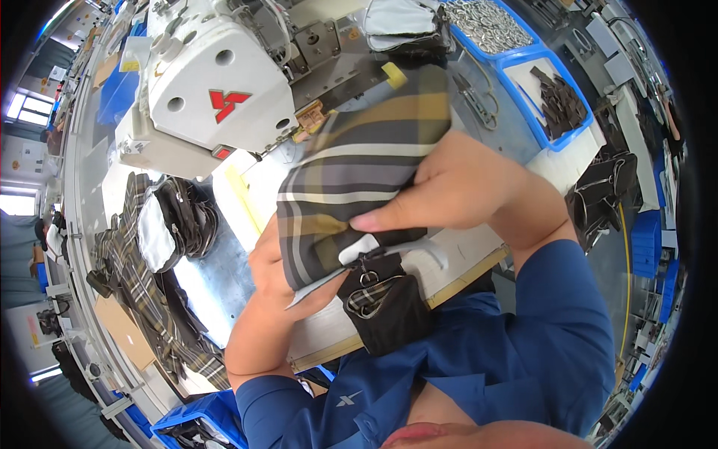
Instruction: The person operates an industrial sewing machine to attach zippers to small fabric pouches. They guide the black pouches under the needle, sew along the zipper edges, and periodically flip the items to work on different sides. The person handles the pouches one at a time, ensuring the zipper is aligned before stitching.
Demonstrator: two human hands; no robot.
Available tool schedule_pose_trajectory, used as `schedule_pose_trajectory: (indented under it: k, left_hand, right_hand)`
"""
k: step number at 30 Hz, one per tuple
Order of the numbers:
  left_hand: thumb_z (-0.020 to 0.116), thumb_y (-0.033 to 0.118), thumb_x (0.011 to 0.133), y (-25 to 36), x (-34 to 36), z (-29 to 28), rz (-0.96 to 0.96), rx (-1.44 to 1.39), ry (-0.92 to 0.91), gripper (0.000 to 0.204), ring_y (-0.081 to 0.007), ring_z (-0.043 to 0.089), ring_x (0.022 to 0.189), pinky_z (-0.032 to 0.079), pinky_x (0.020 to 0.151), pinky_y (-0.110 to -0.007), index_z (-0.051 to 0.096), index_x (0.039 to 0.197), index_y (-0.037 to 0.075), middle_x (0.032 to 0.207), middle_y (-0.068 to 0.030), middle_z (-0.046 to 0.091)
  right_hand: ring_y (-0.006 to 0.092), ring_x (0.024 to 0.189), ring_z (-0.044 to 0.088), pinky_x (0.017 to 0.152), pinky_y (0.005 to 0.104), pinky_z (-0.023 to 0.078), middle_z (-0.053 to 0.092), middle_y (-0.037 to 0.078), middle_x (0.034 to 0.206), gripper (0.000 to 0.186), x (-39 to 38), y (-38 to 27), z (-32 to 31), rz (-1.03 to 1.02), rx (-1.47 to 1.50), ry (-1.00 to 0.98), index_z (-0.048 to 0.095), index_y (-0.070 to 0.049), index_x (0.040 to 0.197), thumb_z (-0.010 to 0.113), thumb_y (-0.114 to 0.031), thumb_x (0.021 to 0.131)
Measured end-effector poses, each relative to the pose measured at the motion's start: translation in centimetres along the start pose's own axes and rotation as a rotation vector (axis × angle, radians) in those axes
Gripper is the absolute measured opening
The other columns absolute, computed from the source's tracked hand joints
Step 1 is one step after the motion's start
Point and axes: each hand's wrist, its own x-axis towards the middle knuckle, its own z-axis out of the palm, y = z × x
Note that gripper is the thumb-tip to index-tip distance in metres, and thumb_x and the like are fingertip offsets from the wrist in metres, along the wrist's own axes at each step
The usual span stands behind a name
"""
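In front of my chest I hold up a plaid cloth [366, 161] striped in grey, olive, black and white. My left hand [271, 262] is closed round its lower left edge, the fingers partly hidden behind it. My right hand [456, 183] pinches the right side, thumb lying across the front and fingers behind. Just below the cloth is a small black pouch [389, 322] with a metal ring and a zipped opening that shows plaid inside. Whether pouch and cloth are joined I cannot tell. A pale strip sticks out beside the ring.
A white sewing machine [217, 90] stands at the far left. Dark pouches [187, 221] are stacked left, by plaid pieces [127, 262]. Far right are blue trays of metal fittings [490, 26] and dark strips [557, 105], near scissors [473, 97]. A blue crate [198, 415] sits lower left.
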Motion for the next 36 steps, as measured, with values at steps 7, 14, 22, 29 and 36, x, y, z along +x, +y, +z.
schedule_pose_trajectory:
  k: [7,14,22,29,36]
  left_hand:
    - [0.089,0.018,0.081,0.3,0.3,-0.3,-0.026,0.191,-0.042,0.032,-0.0331,0.079,0.092,0.062,0.088,-0.04,0.077,0.104,-0.002,0.104,-0.0146,0.08]
    - [0.09,0.018,0.081,-0.8,-0.6,0.3,0.031,0.039,0.056,0.031,-0.0373,0.077,0.089,0.061,0.088,-0.044,0.077,0.101,-0.002,0.099,-0.0191,0.078]
    - [0.096,0.023,0.078,2.0,-0.1,-0.9,0.281,0.554,0.325,0.04,-0.0226,0.062,0.106,0.051,0.092,-0.042,0.074,0.112,0.015,0.107,-0.0006,0.067]
    - [0.082,0.014,0.073,3.7,-0.5,-1.3,0.3,0.697,0.037,0.027,-0.0142,0.058,0.102,0.037,0.093,-0.035,0.084,0.098,0.023,0.1,0.0099,0.067]
    - [0.078,0.012,0.073,3.8,-0.2,-0.8,0.393,0.768,0.033,0.023,-0.0141,0.055,0.091,0.035,0.079,-0.031,0.084,0.094,0.018,0.093,0.0079,0.07]
  right_hand:
    - [0.0156,0.111,0.068,0.099,0.0339,0.056,0.076,0.01,0.121,0.055,-0.2,-1.4,0.3,0.136,0.234,-0.05,0.066,0.003,0.132,0.09,-0.006,0.084]
    - [0.0163,0.114,0.067,0.101,0.0343,0.054,0.074,0.011,0.123,0.06,0.3,-1.0,0.5,0.26,0.234,0.023,0.061,0.004,0.136,0.089,-0.006,0.084]
    - [0.0203,0.126,0.061,0.11,0.0381,0.05,0.066,0.014,0.139,0.069,0.7,1.0,1.3,0.194,0.159,0.043,0.054,0.004,0.145,0.089,-0.009,0.087]
    - [0.0249,0.123,0.064,0.108,0.0403,0.05,0.069,0.016,0.134,0.06,0.6,1.1,1.2,0.027,-0.119,0.022,0.062,0.002,0.14,0.087,-0.017,0.089]
    - [0.0369,0.117,0.066,0.104,0.0428,0.051,0.07,0.019,0.13,0.053,-0.1,1.1,1.4,-0.245,-0.436,0.048,0.07,-0.002,0.132,0.088,-0.015,0.084]
